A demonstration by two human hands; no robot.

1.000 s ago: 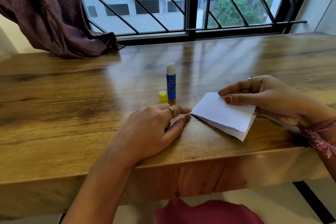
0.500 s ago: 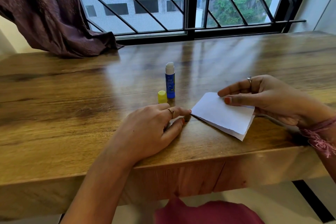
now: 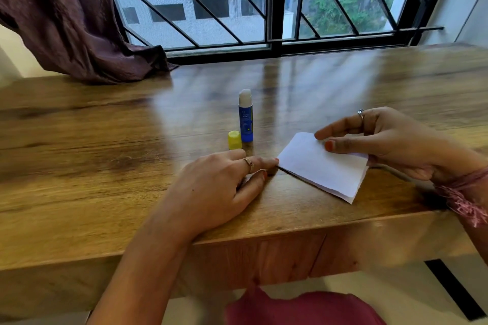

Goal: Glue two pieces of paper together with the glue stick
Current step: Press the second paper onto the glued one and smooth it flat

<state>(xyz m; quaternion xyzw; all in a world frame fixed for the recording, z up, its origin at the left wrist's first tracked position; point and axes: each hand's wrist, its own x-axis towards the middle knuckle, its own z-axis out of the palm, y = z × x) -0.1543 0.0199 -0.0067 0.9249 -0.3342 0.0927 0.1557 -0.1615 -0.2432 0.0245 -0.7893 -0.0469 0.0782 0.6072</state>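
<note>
in the head view, a person sits at a wooden table (image 3: pixel 105 166) set against a barred window (image 3: pixel 274 8), and both bare forearms reach in from the near edge. the left hand (image 3: pixel 219 187) lies palm down on the wood with its fingers loosely stretched toward the right, holding nothing; a ring sits on one finger, and the tip of the longest finger just meets the left corner of the paper (image 3: pixel 322 166). the paper is white, two sheets stacked with their edges nearly matched, the lower sheet peeking out along the near right edge, and the stack is turned at a slant to the table's edge. the right hand (image 3: pixel 383 142) comes in from the right side and pinches the far right part of the stack, thumb on top with a red-painted nail showing, fingers curled above and behind the sheets; a ring is on one finger and a frayed pink thread band circles the wrist. whether the stack lies flat on the wood or is lifted slightly at the held end cannot be told. the glue stick (image 3: pixel 246 116) stands upright on the table beyond the left hand, blue-bodied, uncapped, with white glue raised above its rim. its yellow cap (image 3: pixel 234 140) stands just beside it on the left, close to the left hand's knuckles. a dark purple curtain (image 3: pixel 66 21) hangs at the far left and rests on the table's back edge.
</note>
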